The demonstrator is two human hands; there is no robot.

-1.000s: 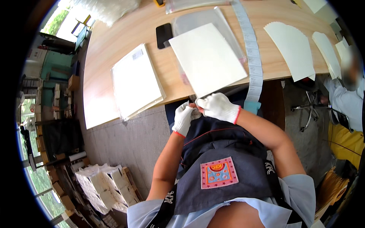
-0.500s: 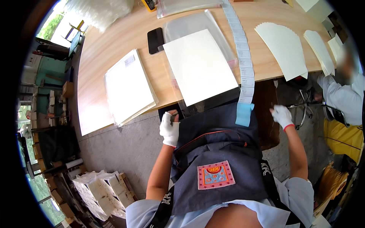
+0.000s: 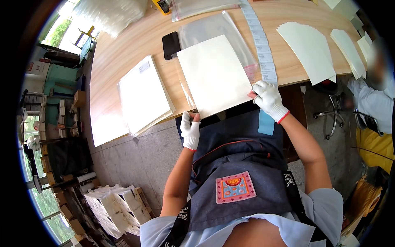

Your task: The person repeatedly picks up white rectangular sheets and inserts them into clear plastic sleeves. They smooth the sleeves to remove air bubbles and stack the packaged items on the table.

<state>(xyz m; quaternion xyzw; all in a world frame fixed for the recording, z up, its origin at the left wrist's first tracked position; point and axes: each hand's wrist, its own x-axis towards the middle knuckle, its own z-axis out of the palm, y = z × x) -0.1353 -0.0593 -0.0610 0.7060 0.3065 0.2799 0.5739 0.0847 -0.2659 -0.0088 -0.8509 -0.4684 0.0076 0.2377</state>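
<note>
Gloves first: we see the left hand [image 3: 190, 131], in white knit, pinching the near corner of a cream rectangular paper sheet [image 3: 214, 75] with fingers closed on its edge, while the right hand [image 3: 268, 98], gloved the same, grips the sheet's right near corner, fingers curled shut around it. Held at two corners like this, the sheet stays flat and square, and it overhangs the near edge of the pale wooden table [image 3: 123, 49] above a dark blue apron [image 3: 234, 164].

Beyond the hands, the sheet lies on a clear plastic bag [image 3: 214, 31] whose mouth faces us, probably so the paper can slide in; we cannot tell whether any of it is already inside (the film is too transparent). Just right of the right hand runs a long strip of white labels [image 3: 259, 41], ending in a blue tab [image 3: 266, 122] hanging off the table. Left of the left hand rests a stack of bagged cream sheets [image 3: 144, 96], apparently filled. A black phone [image 3: 170, 44] lies past it. Farther right, fanned cream sheets [image 3: 308, 49] lie loose; farthest off lie more clear bags [image 3: 201, 6].
</note>
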